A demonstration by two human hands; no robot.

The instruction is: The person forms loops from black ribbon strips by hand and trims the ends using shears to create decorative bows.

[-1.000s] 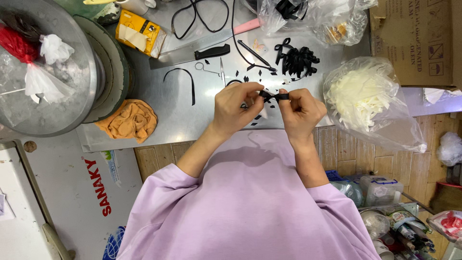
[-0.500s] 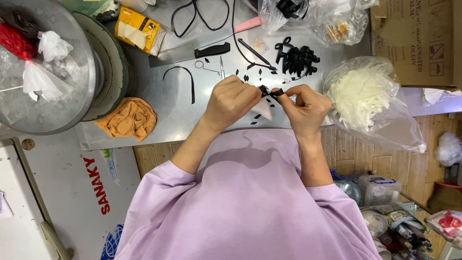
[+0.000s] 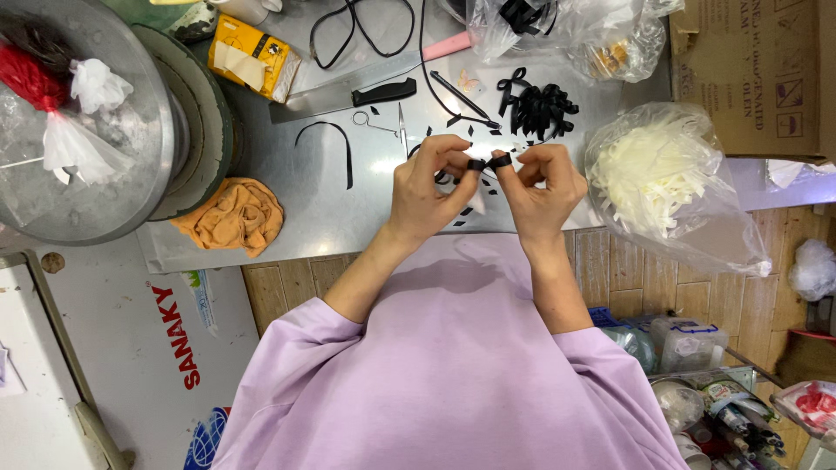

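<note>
Where the two hands meet above the counter (image 3: 348,218), much of the small black ribbon piece (image 3: 488,163) is hidden behind the fingertips, so its full shape is hard to make out. The left hand (image 3: 431,187) has its grip closed, thumb and forefinger pinching one end of the ribbon piece; the right hand (image 3: 542,184) pinches the other end in the same way, the remaining fingers curled in. The lilac sleeves fill the near foreground and hide the counter edge below the wrists. Just under the grips lie tiny black offcuts, partly covered. Beyond the fingertips sits a heap of finished black bows (image 3: 542,109), with small scissors (image 3: 383,124) and a black-handled knife (image 3: 348,94) beyond the left grip. Out past the right grip rests a clear bag of cream strips (image 3: 662,174); an orange cloth (image 3: 231,213) lies well off the left one.
</note>
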